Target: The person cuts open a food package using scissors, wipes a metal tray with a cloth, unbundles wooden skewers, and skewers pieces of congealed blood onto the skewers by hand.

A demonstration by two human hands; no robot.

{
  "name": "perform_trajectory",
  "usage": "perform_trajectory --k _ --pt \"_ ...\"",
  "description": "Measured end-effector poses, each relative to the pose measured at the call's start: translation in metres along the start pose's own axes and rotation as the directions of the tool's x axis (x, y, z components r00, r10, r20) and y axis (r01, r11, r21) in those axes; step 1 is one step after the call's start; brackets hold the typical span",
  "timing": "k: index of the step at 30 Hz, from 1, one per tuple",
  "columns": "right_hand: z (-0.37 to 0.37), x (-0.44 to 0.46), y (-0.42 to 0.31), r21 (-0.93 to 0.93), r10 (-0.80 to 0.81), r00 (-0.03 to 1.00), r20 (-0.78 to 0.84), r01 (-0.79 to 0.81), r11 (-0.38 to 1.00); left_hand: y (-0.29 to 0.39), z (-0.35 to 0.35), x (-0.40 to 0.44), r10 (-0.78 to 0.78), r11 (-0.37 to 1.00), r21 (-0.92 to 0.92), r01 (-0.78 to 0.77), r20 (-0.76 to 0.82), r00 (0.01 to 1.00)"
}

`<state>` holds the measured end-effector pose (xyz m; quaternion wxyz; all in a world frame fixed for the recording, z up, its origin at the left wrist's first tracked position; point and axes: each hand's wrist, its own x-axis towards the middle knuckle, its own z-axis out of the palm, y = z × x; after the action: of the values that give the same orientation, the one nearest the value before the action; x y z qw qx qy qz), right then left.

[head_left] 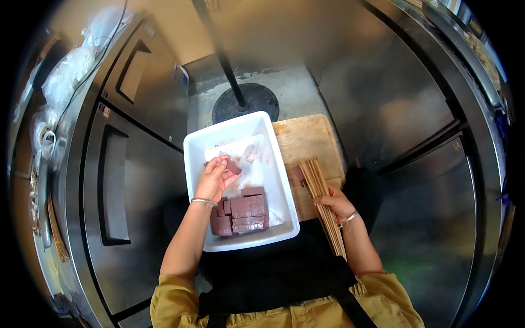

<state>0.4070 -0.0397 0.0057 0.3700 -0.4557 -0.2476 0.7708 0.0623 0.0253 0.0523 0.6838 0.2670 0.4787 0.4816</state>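
My left hand [212,180] is over the white plastic tub [285,210], its fingers closed on a small piece of blood curd [233,167], dark reddish-brown and block-shaped. Below it in the tub, more cut blood curd blocks [249,206] lie packed together in rows. Over on the right, my right hand [338,204] grips a thick bundle of bamboo skewers [320,199], which points up and slightly left. Another reddish-brown piece [299,174] shows beside the upper end of the bundle; whether a skewer runs through it I cannot tell.
A wooden board [309,136] lies beside and partly behind the tub. Beyond stands a pole on a round black base [246,103]. Steel cabinets [139,180] flank me on both sides. Plastic bags [68,76] and more skewers [56,235] sit at far left.
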Motion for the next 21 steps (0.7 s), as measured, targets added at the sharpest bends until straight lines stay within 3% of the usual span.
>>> perform_trajectory --k 5,10,14,16,21 --pt "-0.001 -0.002 0.0 0.015 -0.045 0.998 0.044 0.045 0.999 0.001 0.044 0.011 -0.115 0.974 -0.194 0.115 0.012 0.993" --pt "-0.003 -0.005 -0.003 0.087 -0.029 0.997 0.065 0.023 0.996 -0.002 0.089 0.024 -0.166 0.97 -0.16 0.181 0.101 0.981" --pt "-0.006 -0.007 -0.001 0.122 -0.067 0.993 0.093 0.056 0.991 -0.01 0.113 0.039 -0.214 0.971 -0.081 0.226 0.138 0.967" --pt "-0.005 -0.009 -0.003 0.135 -0.075 0.993 0.092 0.062 0.989 -0.014 0.125 0.043 -0.21 0.976 0.065 0.206 0.054 0.976" --pt "-0.004 -0.012 -0.006 0.158 -0.133 0.986 0.105 0.115 0.981 -0.023 0.137 0.056 -0.194 0.963 0.195 0.184 0.035 0.98"
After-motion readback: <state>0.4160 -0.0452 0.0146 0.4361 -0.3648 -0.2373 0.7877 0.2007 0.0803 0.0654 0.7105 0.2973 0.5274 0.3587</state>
